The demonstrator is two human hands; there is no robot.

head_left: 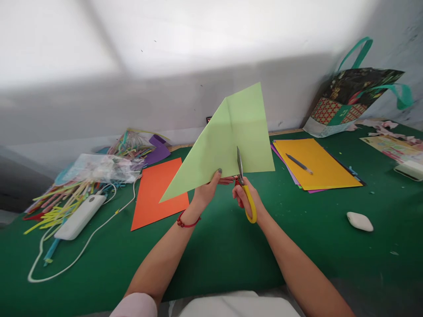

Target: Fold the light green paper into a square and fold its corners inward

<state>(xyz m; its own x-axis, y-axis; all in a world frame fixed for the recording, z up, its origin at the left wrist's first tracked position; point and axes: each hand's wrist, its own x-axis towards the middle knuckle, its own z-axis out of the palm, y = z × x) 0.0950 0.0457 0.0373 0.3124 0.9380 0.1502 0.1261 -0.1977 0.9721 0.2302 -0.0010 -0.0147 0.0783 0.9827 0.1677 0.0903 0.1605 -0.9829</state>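
A large sheet of light green paper (214, 145), with a crease running down it, is raised above the table. My left hand (208, 188) grips its lower edge, thumb on the near face and fingers behind. In my right hand (249, 198) is a pair of scissors (250, 204) with yellow and red handles. One blade lies in front of the paper at the lower edge, just right of the crease; the other blade is hidden, apparently behind the sheet. Below the paper's left corner, an orange sheet (152, 193) lies flat.
On the green table (224, 255), yellow paper (317, 163) tops a stack, with a pencil (299, 164) on it. A white case (360, 221) lies at right. Left are a white power bank (80, 217) with a looping cable and coloured paper strips (56, 215). A bag (350, 97) leans against the wall.
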